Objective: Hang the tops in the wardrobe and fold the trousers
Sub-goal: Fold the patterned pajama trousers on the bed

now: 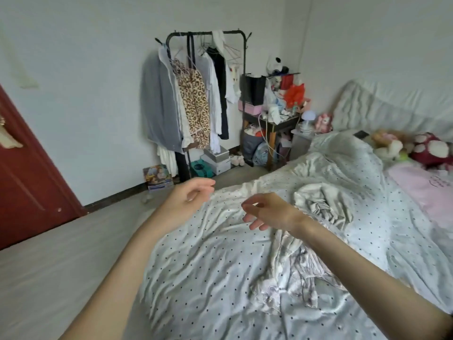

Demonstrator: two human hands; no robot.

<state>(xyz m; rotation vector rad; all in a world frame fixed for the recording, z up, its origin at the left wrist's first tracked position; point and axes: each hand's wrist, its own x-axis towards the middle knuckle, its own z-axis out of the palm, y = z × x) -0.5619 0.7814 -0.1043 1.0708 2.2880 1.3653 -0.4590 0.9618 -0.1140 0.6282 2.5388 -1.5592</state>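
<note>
Pale crumpled garment (291,271) lying under the right forearm, both hands hovering empty.

Right hand (266,213) is floating loose-fingered just above the garment's far end, holding nothing; left hand (188,197) is hanging relaxed, farther left. The cloth is running near-to-far on the dotted bedsheet (208,266), so the right hand looks nearer. Clothes rack (206,35) is waiting far off.

Two bare, sleeveless forearms

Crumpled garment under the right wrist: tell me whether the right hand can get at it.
Probably yes. The right hand hovers empty just above the crumpled garment lying on the bed, with nothing between them.
</note>
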